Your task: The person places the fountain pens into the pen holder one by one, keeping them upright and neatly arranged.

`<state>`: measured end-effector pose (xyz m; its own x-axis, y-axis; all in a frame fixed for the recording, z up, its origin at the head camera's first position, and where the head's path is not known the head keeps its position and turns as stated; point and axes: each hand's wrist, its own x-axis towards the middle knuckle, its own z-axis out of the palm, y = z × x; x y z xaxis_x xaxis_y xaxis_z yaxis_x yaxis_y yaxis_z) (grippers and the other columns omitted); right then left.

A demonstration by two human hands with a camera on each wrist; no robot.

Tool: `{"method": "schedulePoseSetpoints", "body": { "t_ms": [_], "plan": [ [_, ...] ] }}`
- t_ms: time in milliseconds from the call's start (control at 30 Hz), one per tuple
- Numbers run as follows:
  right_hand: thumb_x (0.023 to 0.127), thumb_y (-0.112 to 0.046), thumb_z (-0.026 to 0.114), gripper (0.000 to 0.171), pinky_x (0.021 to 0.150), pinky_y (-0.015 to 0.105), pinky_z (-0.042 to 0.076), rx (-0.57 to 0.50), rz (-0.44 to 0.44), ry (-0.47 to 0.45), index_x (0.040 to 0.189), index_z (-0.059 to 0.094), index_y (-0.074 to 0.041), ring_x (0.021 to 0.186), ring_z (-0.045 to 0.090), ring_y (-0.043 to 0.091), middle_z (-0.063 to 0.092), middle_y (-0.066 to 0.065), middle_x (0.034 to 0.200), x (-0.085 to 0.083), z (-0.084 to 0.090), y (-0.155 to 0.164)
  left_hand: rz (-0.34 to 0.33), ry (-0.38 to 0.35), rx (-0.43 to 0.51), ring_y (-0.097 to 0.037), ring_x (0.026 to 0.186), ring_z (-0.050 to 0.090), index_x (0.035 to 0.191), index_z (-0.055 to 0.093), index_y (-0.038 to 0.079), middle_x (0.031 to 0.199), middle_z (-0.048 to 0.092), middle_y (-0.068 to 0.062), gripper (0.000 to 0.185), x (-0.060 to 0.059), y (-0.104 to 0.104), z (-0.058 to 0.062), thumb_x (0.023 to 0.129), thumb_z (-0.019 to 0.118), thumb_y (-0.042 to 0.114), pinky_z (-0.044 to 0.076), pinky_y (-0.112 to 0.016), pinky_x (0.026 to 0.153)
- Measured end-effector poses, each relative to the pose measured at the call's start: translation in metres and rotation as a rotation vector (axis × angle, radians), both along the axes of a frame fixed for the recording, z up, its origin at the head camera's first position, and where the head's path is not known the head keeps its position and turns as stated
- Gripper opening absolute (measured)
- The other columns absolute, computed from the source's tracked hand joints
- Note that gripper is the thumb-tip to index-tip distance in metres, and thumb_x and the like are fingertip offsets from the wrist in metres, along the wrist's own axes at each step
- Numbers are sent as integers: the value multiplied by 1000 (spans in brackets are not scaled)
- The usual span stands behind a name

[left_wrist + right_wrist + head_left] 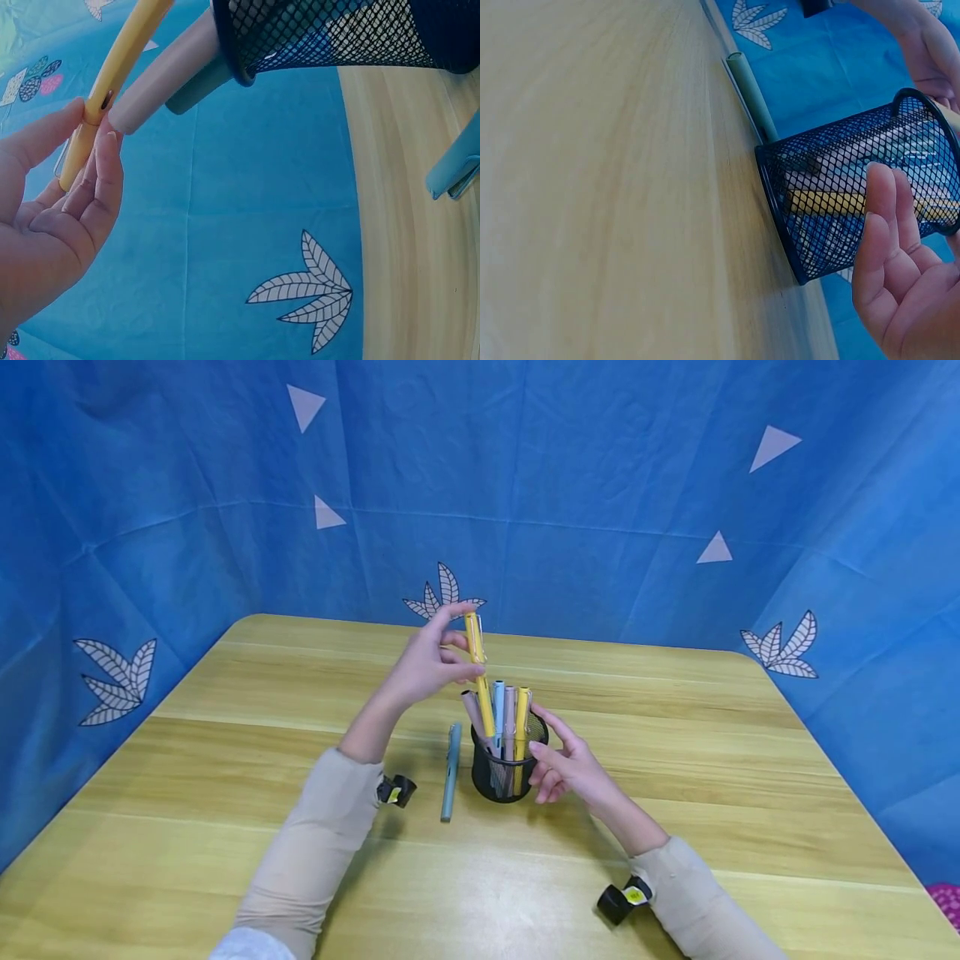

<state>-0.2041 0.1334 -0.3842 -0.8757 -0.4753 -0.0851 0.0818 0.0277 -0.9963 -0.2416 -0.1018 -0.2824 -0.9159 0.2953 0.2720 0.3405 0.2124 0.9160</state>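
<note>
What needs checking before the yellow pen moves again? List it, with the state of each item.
1. Left hand has a pinch grip on the long yellow plastic pen: ok.
2. Pen's lower end is inside the black wire-mesh cup: ok.
3. Right hand steadies the cup with straight fingers against the mesh: ok.
4. Cup stands upright on the wooden table: ok.
5. Room among the other pens in the cup: cannot tell.
6. Grey-blue pen lies on the table beside the cup, apart from it: ok.
</note>
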Motion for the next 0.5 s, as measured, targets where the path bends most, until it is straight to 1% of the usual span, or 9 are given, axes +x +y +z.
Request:
{"method": "schedulePoseSetpoints", "body": {
  "t_ms": [33,233,267,500],
  "plan": [
    [93,-23,50,61,43,28,47,1,0,-1,143,16,-28,45,57,19,58,19,65,0,0,0,-2,2,-3,-27,66,61,135,33,16,89,53,-17,73,3,2,2,74,68,-6,52,-38,63],
    [93,-22,49,60,43,29,47,0,0,-5,143,16,-28,45,57,19,58,19,65,1,0,0,-10,34,-23,-27,67,61,134,34,14,91,55,-17,72,2,8,-2,74,68,-6,52,-35,62],
    [93,-22,49,60,43,29,47,0,1,-5,143,16,-28,45,57,19,58,19,65,1,0,1,-9,39,-25,-26,66,61,134,35,15,90,56,-16,72,-1,9,-5,74,69,-5,52,-33,61],
    [94,-22,48,59,43,28,47,3,3,1,143,17,-28,45,57,19,58,16,64,-1,0,1,0,55,-68,-23,66,61,134,34,15,91,56,-14,72,0,14,-6,74,69,-4,52,-32,60]
  ]
}}
